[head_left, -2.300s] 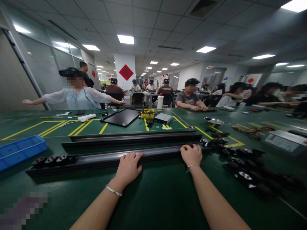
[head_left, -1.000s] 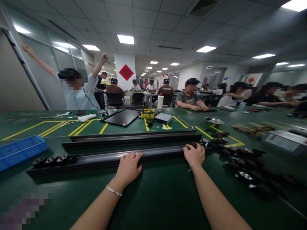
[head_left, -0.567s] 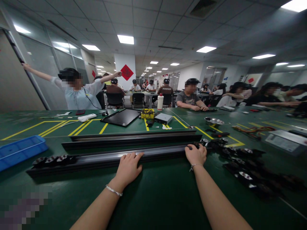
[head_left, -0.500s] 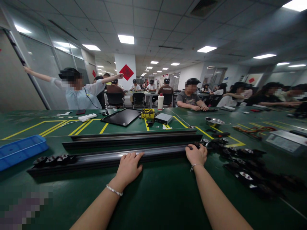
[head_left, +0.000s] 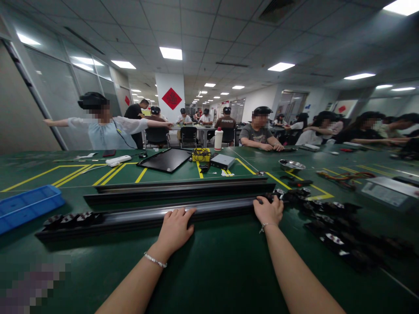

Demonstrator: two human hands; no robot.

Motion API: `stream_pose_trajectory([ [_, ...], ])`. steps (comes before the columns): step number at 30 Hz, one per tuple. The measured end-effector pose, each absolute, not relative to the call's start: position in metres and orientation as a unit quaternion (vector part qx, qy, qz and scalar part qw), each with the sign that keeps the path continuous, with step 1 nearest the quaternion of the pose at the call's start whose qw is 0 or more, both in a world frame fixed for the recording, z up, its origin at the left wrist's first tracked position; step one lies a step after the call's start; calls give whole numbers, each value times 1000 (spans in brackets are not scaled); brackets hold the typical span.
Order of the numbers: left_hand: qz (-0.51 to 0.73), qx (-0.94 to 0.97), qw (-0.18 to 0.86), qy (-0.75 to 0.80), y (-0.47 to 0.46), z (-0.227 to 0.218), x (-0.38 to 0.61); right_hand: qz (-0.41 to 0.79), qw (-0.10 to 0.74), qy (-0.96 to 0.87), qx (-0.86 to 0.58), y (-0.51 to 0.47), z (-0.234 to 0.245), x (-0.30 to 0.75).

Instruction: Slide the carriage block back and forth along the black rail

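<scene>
A long black rail (head_left: 137, 215) with a shiny grey top lies crosswise in front of me. Several small black parts with silvery faces (head_left: 68, 219) sit in a row at its left end. My left hand (head_left: 176, 226) grips the rail near its middle, fingers over the top and thumb on the near side. At the rail's right end, my right hand (head_left: 269, 210) is curled round it, fingertips bent over the top. Whether that hand also holds a small part is hidden. Behind lies a second long black rail (head_left: 183, 190). More black parts (head_left: 334, 237) are heaped to the right.
A blue tray (head_left: 31, 205) stands at the left. Farther back are a black panel (head_left: 166, 159), a yellow block with wires (head_left: 201, 154), a grey box (head_left: 222, 162), a white bottle (head_left: 218, 139) and a metal bowl (head_left: 292, 165). A metal-cased unit (head_left: 391, 192) is at right. Other people sit beyond.
Both my hands stay in place on the rail. Across the table, a person's outstretched arms have lowered, and a person in black behind has come into clearer view. The view shifts slightly.
</scene>
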State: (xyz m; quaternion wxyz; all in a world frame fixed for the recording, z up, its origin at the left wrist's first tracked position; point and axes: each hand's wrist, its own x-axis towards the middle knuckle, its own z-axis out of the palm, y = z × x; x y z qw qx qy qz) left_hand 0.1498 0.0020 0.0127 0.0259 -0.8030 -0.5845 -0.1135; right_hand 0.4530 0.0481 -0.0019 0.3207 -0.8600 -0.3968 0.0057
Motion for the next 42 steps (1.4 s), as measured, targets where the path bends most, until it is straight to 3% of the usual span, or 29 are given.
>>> stream_pose_trajectory([
  [42,-108,-800,10,-590,1,15,149,46,353,-325,-876,54,-10,479],
])
